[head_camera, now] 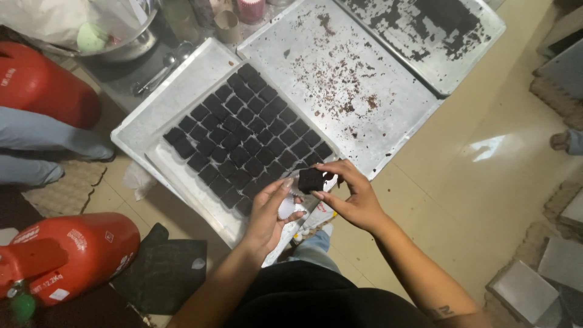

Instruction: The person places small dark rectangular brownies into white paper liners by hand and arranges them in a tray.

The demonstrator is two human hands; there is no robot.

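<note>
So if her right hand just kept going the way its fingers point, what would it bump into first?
The right hand points left with a dark brownie square in its fingertips. It would likely first meet the left hand, which holds a white paper cup. Depth is hard to judge.

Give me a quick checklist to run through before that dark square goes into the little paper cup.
1. Right hand grips the brownie square with its fingertips: ok.
2. Left hand holds the white paper cup: ok.
3. Square directly over the cup: not ok, it sits above and to the side.
4. Cup mouth open and facing the square: cannot tell.
5. Tray of cut squares lies within reach: ok.
</note>
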